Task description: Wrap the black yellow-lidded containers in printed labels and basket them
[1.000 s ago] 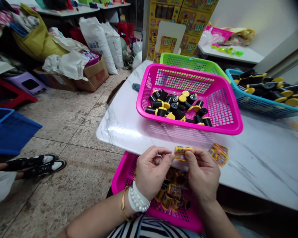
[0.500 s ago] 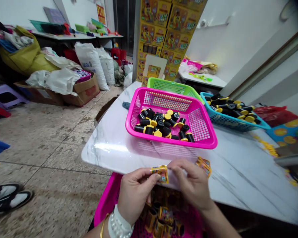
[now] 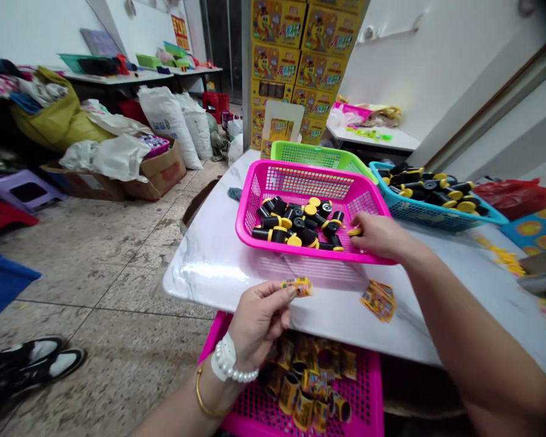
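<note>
My left hand pinches a small yellow printed sticker between thumb and fingers, just above the near edge of the white marble table. My right hand reaches into the pink basket on the table, its fingers closed on a black tube with a yellow cap. The basket holds several more black-and-yellow tubes. A small stack of stickers lies on the table near my right forearm. On my lap sits a second pink basket with several tubes wrapped in stickers.
A green basket stands behind the pink one and a blue basket of tubes to its right. Yellow cartons are stacked at the back. Another person's black-and-white shoes rest on the floor at left, near bags and boxes.
My right hand let go of the sticker and reached forward into the pink basket, closing on a tube. My left hand keeps the sticker. The camera shifted slightly.
</note>
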`<action>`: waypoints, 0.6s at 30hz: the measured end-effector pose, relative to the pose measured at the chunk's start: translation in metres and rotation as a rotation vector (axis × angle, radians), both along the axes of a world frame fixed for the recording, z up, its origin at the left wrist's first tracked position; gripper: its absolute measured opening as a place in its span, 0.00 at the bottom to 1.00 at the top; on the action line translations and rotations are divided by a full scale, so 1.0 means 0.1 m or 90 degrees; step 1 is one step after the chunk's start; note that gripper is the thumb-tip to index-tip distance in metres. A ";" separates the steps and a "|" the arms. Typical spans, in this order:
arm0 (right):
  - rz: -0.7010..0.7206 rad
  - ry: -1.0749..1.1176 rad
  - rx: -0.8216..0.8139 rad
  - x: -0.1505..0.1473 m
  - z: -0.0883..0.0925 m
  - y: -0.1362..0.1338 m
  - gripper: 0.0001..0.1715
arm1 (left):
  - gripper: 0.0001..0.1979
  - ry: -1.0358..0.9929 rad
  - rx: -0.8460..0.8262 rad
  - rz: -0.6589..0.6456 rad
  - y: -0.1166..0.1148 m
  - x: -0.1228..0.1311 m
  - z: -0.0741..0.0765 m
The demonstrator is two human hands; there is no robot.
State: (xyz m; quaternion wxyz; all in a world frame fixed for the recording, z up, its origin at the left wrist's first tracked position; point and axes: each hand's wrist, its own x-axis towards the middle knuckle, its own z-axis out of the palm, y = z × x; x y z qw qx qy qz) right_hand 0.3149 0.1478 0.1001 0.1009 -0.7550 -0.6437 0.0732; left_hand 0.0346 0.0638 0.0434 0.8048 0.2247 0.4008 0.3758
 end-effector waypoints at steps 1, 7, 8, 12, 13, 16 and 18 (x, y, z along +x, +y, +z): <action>-0.004 0.024 0.034 0.00 0.01 -0.13 0.21 | 0.15 -0.008 -0.008 0.002 0.00 -0.01 0.00; 0.046 0.729 0.211 -0.42 -0.19 -1.00 0.25 | 0.14 -0.075 -0.047 -0.033 0.01 0.06 -0.04; 0.044 0.774 0.219 -0.51 -0.25 -1.08 0.24 | 0.14 -0.084 -0.049 -0.033 0.01 0.08 -0.04; 0.014 0.853 0.198 -0.73 -0.44 -1.19 0.22 | 0.15 -0.113 -0.042 -0.025 -0.01 0.15 -0.03; 0.015 0.855 0.181 -0.75 -0.46 -1.19 0.21 | 0.16 -0.121 -0.043 -0.022 -0.02 0.17 -0.03; 0.021 0.815 0.170 -0.78 -0.46 -1.20 0.17 | 0.17 -0.144 -0.048 -0.009 -0.02 0.20 -0.04; 0.012 0.752 0.213 -0.81 -0.44 -1.22 0.14 | 0.17 -0.142 -0.043 0.004 -0.03 0.21 -0.05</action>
